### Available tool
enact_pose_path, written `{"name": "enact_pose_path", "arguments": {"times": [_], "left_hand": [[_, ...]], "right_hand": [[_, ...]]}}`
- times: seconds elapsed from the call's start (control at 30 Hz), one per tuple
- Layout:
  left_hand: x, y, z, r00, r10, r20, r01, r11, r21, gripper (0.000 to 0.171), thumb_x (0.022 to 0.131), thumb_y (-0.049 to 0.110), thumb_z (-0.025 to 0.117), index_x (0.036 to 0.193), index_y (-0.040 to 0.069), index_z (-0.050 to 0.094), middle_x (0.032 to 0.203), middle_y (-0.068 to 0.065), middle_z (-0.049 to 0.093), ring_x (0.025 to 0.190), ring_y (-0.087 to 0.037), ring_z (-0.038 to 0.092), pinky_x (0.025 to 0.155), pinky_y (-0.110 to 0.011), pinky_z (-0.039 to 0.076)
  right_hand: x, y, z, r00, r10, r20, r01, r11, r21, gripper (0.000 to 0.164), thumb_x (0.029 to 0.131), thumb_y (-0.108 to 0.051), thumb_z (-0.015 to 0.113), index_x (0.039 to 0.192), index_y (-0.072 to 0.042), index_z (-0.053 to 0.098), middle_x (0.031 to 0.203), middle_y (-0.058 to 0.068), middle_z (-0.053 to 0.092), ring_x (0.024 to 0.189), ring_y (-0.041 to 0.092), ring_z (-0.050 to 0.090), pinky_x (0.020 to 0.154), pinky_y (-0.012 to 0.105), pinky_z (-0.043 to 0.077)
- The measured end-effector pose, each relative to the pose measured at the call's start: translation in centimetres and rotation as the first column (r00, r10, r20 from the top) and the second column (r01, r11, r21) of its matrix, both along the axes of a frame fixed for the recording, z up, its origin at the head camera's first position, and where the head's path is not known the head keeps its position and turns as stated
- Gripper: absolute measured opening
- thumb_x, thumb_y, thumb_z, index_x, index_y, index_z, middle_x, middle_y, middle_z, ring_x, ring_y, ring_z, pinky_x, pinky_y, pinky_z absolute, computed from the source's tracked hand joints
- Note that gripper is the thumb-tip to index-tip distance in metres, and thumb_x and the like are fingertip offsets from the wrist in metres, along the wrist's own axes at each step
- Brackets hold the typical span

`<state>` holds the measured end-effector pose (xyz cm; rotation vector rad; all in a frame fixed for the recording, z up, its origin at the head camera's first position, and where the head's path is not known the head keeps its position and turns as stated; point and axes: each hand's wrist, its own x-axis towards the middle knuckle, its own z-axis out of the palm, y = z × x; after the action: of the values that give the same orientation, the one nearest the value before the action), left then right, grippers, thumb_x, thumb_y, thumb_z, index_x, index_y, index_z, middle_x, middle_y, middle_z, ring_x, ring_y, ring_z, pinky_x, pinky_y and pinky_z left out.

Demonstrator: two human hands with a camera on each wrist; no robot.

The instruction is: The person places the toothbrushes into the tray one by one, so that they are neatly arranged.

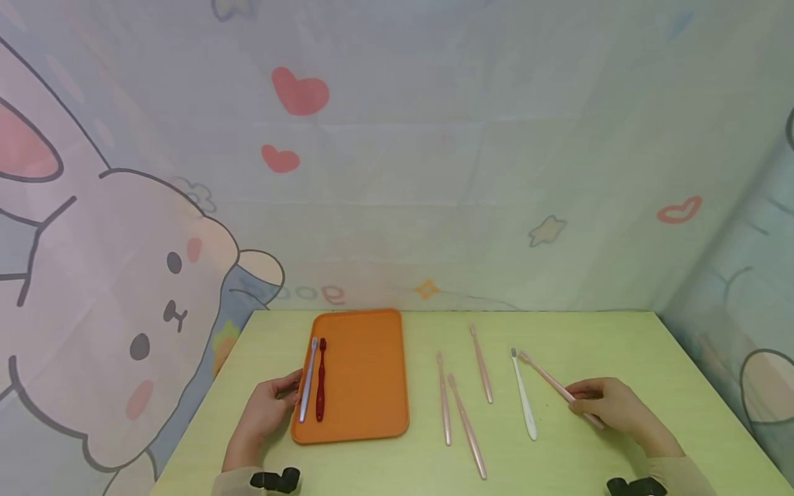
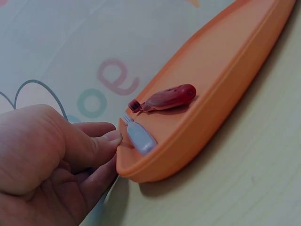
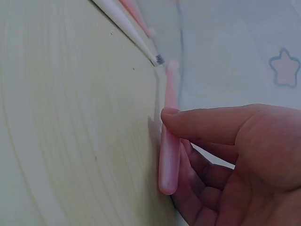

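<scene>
An orange tray (image 1: 366,372) lies on the left part of the table, and my left hand (image 1: 267,410) pinches its left rim between thumb and fingers. Inside the tray, along that side, are a pale lavender toothbrush (image 1: 308,380) and a dark red toothbrush (image 1: 321,379), side by side. On the right, my right hand (image 1: 611,406) pinches a pink toothbrush (image 3: 170,160) by its handle, thumb on top; its head points away to the left. Just left of it lies a white toothbrush (image 1: 524,396) with dark bristles.
Between the tray and the white toothbrush lie three more pink toothbrushes, one farther back (image 1: 481,365) and two nearer, the left one (image 1: 444,399) beside the longer-looking one (image 1: 468,427). A printed cloth (image 1: 465,172) hangs behind the table's far edge.
</scene>
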<state>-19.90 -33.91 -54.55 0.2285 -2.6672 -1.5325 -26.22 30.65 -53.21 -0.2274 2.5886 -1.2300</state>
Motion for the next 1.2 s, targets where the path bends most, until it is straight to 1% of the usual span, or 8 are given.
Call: {"name": "enact_pose_path", "arguments": {"times": [0.2,0.37,0.43,0.53,0.63,0.87,1.03,1.2], "left_hand": [[0.3,0.2,0.4,1.0,0.006,0.0,-0.006,1.0,-0.005,0.048,0.096,-0.008,0.067,0.143,-0.006,0.063,0.131,-0.024,0.072,0.131,-0.042,0.06,0.117,-0.061,0.037],[0.4,0.2,0.4,1.0,0.004,-0.003,-0.004,1.0,0.004,0.047,0.096,-0.008,0.067,0.143,-0.007,0.063,0.131,-0.024,0.072,0.133,-0.043,0.058,0.119,-0.061,0.035],[0.5,0.2,0.4,1.0,0.004,-0.004,-0.004,1.0,0.008,0.047,0.096,-0.008,0.067,0.143,-0.007,0.063,0.131,-0.024,0.072,0.133,-0.044,0.058,0.119,-0.061,0.035],[0.4,0.2,0.3,1.0,0.006,-0.005,-0.006,1.0,0.009,0.047,0.096,-0.008,0.067,0.143,-0.007,0.063,0.131,-0.024,0.072,0.133,-0.043,0.059,0.119,-0.062,0.035],[0.4,0.1,0.3,1.0,0.009,-0.003,-0.009,1.0,0.009,0.047,0.096,-0.008,0.067,0.143,-0.006,0.063,0.131,-0.023,0.072,0.132,-0.043,0.059,0.118,-0.061,0.036],[0.3,0.1,0.2,1.0,0.013,-0.005,-0.013,1.0,-0.001,0.048,0.096,-0.008,0.067,0.144,-0.006,0.064,0.13,-0.022,0.073,0.129,-0.04,0.062,0.117,-0.059,0.039],[0.3,0.2,0.1,1.0,0.005,-0.005,-0.005,1.0,0.007,0.048,0.097,-0.009,0.065,0.145,-0.005,0.063,0.131,-0.021,0.073,0.127,-0.037,0.064,0.114,-0.053,0.044],[0.3,0.2,0.1,1.0,0.004,-0.005,-0.004,1.0,0.013,0.048,0.097,-0.008,0.066,0.145,-0.006,0.062,0.131,-0.022,0.072,0.128,-0.038,0.064,0.115,-0.055,0.042]], "right_hand": [[0.0,-0.7,-0.2,1.0,-0.024,-0.016,0.023,0.999,-0.029,0.042,0.098,-0.015,0.078,0.131,0.009,0.07,0.113,0.013,0.076,0.088,0.018,0.064,0.07,0.028,0.053],[-0.2,-2.0,-0.1,0.998,-0.015,-0.069,0.012,0.999,-0.041,0.042,0.1,-0.015,0.076,0.133,0.01,0.068,0.113,0.014,0.076,0.09,0.017,0.065,0.071,0.027,0.054],[-0.3,-2.5,-0.2,0.997,-0.005,-0.074,0.0,0.998,-0.067,0.042,0.101,-0.013,0.074,0.134,0.012,0.067,0.111,0.014,0.076,0.09,0.018,0.065,0.069,0.027,0.055],[-0.3,-3.5,-0.2,0.999,-0.001,-0.055,-0.006,0.992,-0.129,0.042,0.101,-0.01,0.072,0.135,0.013,0.065,0.108,0.015,0.076,0.086,0.018,0.065,0.066,0.027,0.056],[-0.4,-4.6,-0.1,0.999,0.003,-0.05,-0.011,0.985,-0.17,0.043,0.101,-0.01,0.072,0.136,0.013,0.064,0.11,0.016,0.075,0.086,0.018,0.065,0.064,0.027,0.056],[-0.6,-7.3,0.0,0.999,-0.009,-0.035,0.001,0.974,-0.227,0.042,0.099,-0.01,0.075,0.135,0.011,0.066,0.112,0.016,0.075,0.087,0.019,0.067,0.064,0.028,0.057],[-0.7,-8.6,-0.1,1.0,-0.01,-0.024,0.004,0.964,-0.267,0.042,0.1,-0.009,0.073,0.135,0.013,0.064,0.111,0.017,0.074,0.084,0.019,0.066,0.063,0.029,0.057],[-0.7,-9.8,-0.1,1.0,-0.014,0.004,0.015,0.954,-0.301,0.044,0.101,-0.008,0.071,0.136,0.016,0.061,0.109,0.017,0.073,0.084,0.021,0.066,0.064,0.029,0.058]]}}
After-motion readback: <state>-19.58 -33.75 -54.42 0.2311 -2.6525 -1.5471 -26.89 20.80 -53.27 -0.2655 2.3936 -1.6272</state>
